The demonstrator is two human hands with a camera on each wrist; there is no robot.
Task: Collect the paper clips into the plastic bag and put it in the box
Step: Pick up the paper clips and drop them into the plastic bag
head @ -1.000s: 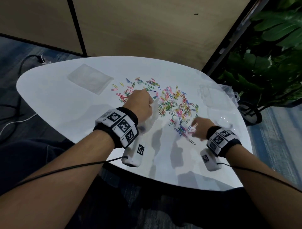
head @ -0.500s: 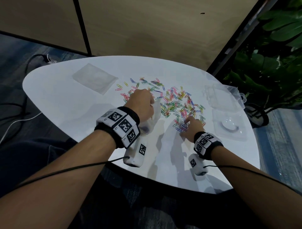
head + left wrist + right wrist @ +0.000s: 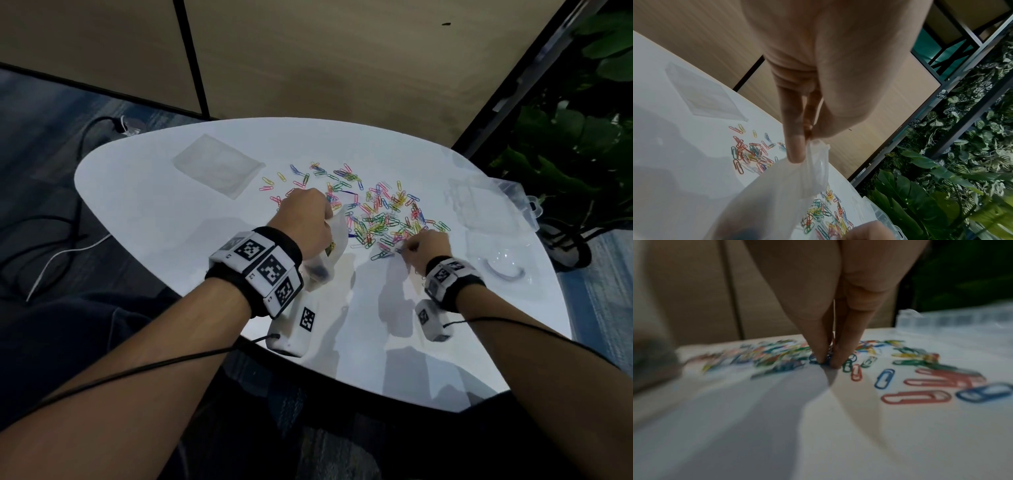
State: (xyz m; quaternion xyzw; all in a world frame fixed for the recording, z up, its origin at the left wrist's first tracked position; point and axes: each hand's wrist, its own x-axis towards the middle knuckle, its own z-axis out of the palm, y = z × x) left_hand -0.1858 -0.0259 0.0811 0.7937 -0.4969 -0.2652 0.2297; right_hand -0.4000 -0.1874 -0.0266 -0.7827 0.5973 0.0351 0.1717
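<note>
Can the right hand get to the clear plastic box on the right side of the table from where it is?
Probably yes: the right hand is at the clip pile's near edge, and bare table separates it from the box.

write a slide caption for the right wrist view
Right hand pinching blue paper clips from the scattered colourful pile on the white table, clear box behind.

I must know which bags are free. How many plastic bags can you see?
2. One bag hangs from the left hand; one lies flat at the table's far left.
</note>
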